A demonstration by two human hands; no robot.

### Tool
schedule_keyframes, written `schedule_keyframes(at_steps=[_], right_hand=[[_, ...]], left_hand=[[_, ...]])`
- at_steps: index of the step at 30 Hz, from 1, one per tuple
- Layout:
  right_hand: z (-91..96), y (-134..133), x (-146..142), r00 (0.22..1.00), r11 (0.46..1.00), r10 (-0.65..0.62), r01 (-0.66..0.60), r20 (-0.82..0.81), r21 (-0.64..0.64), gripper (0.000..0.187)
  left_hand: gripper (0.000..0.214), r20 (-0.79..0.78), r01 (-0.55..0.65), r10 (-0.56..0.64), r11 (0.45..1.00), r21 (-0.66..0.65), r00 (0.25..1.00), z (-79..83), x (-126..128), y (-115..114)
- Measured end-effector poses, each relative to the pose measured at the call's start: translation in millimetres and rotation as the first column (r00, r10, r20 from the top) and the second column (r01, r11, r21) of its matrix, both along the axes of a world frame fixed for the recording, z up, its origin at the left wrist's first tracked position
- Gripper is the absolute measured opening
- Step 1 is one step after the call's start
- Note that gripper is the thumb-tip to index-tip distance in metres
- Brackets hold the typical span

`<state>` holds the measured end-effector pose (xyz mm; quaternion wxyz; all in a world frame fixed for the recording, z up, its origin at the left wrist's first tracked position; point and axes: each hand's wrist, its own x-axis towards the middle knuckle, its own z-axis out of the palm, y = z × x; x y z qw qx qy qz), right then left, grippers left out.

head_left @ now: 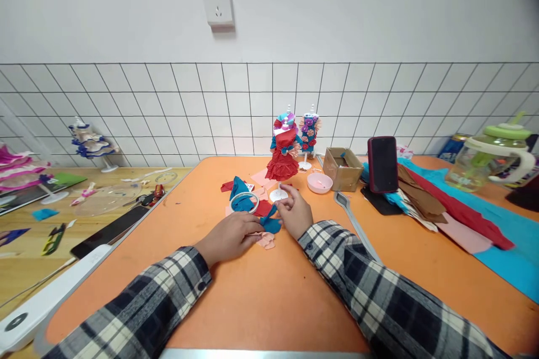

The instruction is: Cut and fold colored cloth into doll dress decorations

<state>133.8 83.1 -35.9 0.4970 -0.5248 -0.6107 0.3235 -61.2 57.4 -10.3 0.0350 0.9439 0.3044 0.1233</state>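
A piece of teal crepe paper [272,225] lies between my two hands at the middle of the orange table. My left hand [232,235] rests palm down, its fingertips closed on the paper's left edge. With thumb and fingers pinched, my right hand [296,215] holds the narrow, raised end of the same piece. Just behind them stands a miniature dress form in a ruffled red paper dress [283,160], on a round white base [278,196]. Beside my left hand lie a white ring, perhaps a tape roll [256,205], more teal paper [238,188] and peach scraps [266,241].
Right of the dress forms are a pink bowl [319,184], a cardboard box [343,171], tweezers [353,219] and an upright phone [383,165]. Coloured paper sheets [457,202] and a green-lidded jug [475,157] lie farther right. A wooden table [25,275] adjoins at left.
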Motion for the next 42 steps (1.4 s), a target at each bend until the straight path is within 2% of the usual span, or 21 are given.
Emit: schedule_keyframes(at_steps=[3, 5, 8, 10, 12, 16, 20, 23, 27, 32, 35, 39, 42], right_hand=[[8.2, -7, 4, 0.998, 1.0, -0.01, 0.01, -0.066, -0.005, 0.05], [10.9, -15, 7, 1.0, 0.999, 0.008, -0.009, 0.006, 0.039, 0.049], [8.3, -29, 8, 0.978, 0.986, 0.153, -0.161, 0.141, 0.047, 0.053], [3.4, -37, 7, 0.943, 0.961, 0.27, -0.278, 0.192, 0.013, 0.065], [-1.2, -40, 5, 0.917, 0.946, 0.316, -0.325, 0.242, -0.004, 0.078], [-1.5, -37, 10, 0.894, 0.956, 0.27, -0.294, 0.358, 0.015, 0.079], [5.6, -36, 18, 0.908, 0.972, 0.185, -0.225, 0.376, 0.065, 0.073], [7.1, -40, 15, 0.896, 0.966, 0.217, -0.253, 0.388, 0.043, 0.076], [5.2, -42, 10, 0.815, 0.948, 0.281, -0.319, 0.508, -0.012, 0.079], [8.5, -34, 29, 0.787, 0.975, 0.151, -0.219, 0.598, 0.042, 0.073], [10.4, -34, 38, 0.785, 0.975, 0.137, -0.213, 0.603, 0.056, 0.069], [8.5, -36, 34, 0.791, 0.972, 0.153, -0.227, 0.593, 0.053, 0.07], [5.6, -36, 29, 0.807, 0.974, 0.164, -0.224, 0.567, 0.038, 0.071]], left_hand=[[0.021, -0.007, -0.001, 0.001, 1.0, 0.013, 1.0, 1.1, -2, 2], [0.019, 0.001, -0.023, 0.023, 0.999, 0.024, 1.0, -0.1, -1, 2], [0.021, 0.033, -0.095, 0.094, 0.995, 0.027, 0.995, -5.6, 1, 2], [0.022, 0.052, -0.122, 0.12, 0.992, 0.023, 0.991, -9.6, 3, 2], [0.022, 0.065, -0.129, 0.128, 0.992, 0.015, 0.99, -11.8, 2, 3], [0.023, 0.079, -0.117, 0.117, 0.993, -0.013, 0.99, -10.2, -3, 5], [0.027, 0.079, -0.134, 0.135, 0.991, -0.021, 0.988, -8.8, -7, 8], [0.03, 0.081, -0.189, 0.189, 0.982, -0.01, 0.979, -11.5, -4, 8], [0.03, 0.075, -0.195, 0.194, 0.981, 0.0, 0.978, -12.2, -2, 6], [0.02, 0.021, -0.092, 0.093, 0.995, -0.028, 0.995, 3.6, -14, 3], [0.024, -0.006, -0.128, 0.128, 0.992, 0.015, 0.992, 11.2, -18, -1], [0.044, 0.059, -0.171, 0.164, 0.976, 0.134, 0.985, 6.2, 0, -10], [0.028, 0.079, -0.07, 0.058, 0.984, 0.166, 0.995, -3.5, 20, -15]])
